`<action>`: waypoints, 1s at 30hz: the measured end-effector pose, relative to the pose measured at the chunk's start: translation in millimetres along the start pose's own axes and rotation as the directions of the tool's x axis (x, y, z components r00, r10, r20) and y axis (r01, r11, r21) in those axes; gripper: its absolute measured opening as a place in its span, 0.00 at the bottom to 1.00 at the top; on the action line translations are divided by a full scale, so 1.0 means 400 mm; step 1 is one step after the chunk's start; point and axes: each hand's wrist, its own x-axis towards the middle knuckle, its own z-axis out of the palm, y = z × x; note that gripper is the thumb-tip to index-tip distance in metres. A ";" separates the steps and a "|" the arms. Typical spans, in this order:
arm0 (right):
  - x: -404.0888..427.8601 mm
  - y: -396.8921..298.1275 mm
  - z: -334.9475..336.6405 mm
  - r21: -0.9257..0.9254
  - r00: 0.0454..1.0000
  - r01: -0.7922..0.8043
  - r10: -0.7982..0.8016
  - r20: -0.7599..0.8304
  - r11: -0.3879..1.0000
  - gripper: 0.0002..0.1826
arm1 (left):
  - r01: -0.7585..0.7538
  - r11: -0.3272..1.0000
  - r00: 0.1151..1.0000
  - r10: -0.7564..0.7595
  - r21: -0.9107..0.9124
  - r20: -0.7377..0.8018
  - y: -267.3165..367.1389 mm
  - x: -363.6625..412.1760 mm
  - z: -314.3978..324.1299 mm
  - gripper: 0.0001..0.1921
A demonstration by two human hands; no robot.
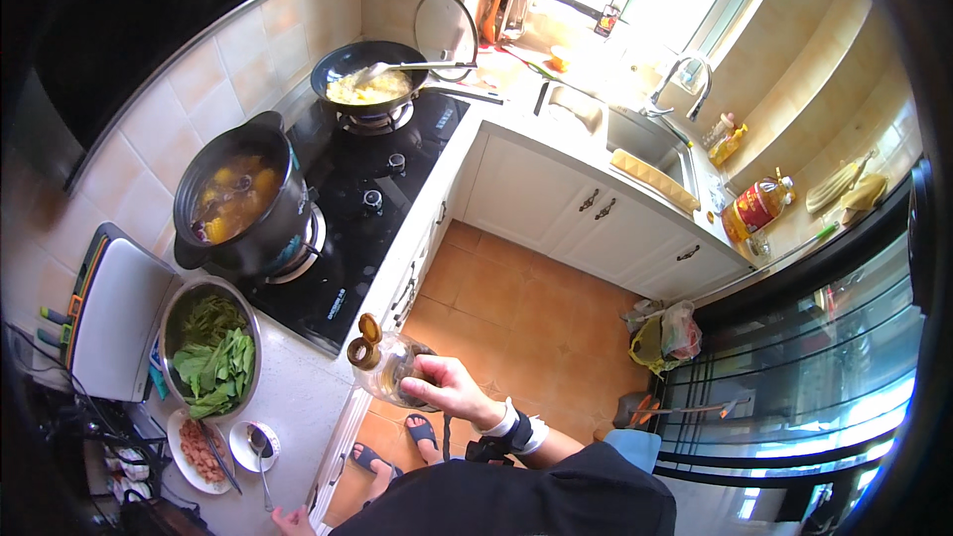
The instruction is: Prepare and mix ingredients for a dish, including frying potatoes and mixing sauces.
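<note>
My right hand [452,389] grips a clear bottle [391,372] whose brown flip cap [369,327] stands open, tilted over the counter's front edge. Only part of my left hand [295,522] shows at the bottom. Its fingertips are at the handle end of a metal spoon [264,473]; whether they touch it I cannot tell. The spoon rests in a small white bowl [272,453] with dark contents. Beside the bowl, a white plate [179,432] carries chopped raw meat [201,454] with chopsticks [216,454] across it. Leafy greens [212,368] fill a metal bowl [255,327].
On the black gas hob [350,216] stand a dark pot [279,227] of corn soup and a frying pan [327,63] with yellow food and a spatula [424,67]. A cutting-board stand [119,313] leans by the wall. A sink [648,138] and an oil bottle [756,208] are at the right.
</note>
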 end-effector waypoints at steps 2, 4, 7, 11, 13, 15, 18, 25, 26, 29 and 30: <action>0.010 -0.009 0.019 -0.002 0.998 -0.004 0.005 0.055 1.000 0.14 | -0.124 0.924 0.985 0.071 -0.362 -0.158 -0.049 0.010 0.104 0.22; 0.033 -0.015 0.028 -0.056 1.000 0.027 -0.026 0.009 0.998 0.13 | -0.177 0.836 0.979 0.093 -0.520 -0.183 -0.063 0.016 0.134 0.34; 0.039 -0.014 0.051 -0.202 0.994 0.111 -0.111 0.009 0.973 0.10 | -0.165 0.769 0.986 0.116 -0.618 -0.119 -0.077 0.048 0.190 0.17; 0.026 0.007 0.122 -0.106 0.997 0.082 -0.082 0.003 0.991 0.11 | -0.217 0.781 0.976 0.153 -0.586 -0.157 0.090 0.058 0.059 0.56; 0.049 0.035 0.178 -0.066 0.999 0.045 -0.043 0.025 0.997 0.12 | -0.252 0.779 0.962 0.136 -0.574 -0.238 0.087 0.062 0.062 0.56; 0.051 0.051 0.218 -0.044 0.997 0.007 -0.004 0.076 0.999 0.12 | -0.183 0.787 0.972 0.053 -0.589 -0.231 0.085 0.045 0.041 0.54; 0.048 0.073 0.279 -0.062 0.991 -0.037 0.044 0.127 0.997 0.12 | -0.155 0.601 0.981 -0.002 -0.784 -0.196 0.020 0.099 0.099 0.51; 0.036 0.116 0.371 -0.295 0.945 -0.134 0.211 0.248 0.946 0.12 | -0.162 0.323 0.986 0.077 -0.932 -0.145 0.026 0.138 0.012 0.16; 0.037 0.116 0.389 -0.313 0.940 -0.129 0.217 0.264 0.941 0.12 | -0.146 0.262 0.988 0.081 -0.954 -0.129 0.015 0.145 0.010 0.15; 0.051 0.130 0.408 -0.391 0.917 -0.122 0.254 0.308 0.912 0.13 | -0.093 0.176 0.993 0.090 -0.980 -0.078 -0.014 0.149 -0.024 0.14; 0.058 0.136 0.407 -0.469 0.916 -0.048 0.226 0.332 0.882 0.13 | -0.054 0.141 0.995 0.085 -0.989 -0.042 -0.019 0.146 -0.044 0.15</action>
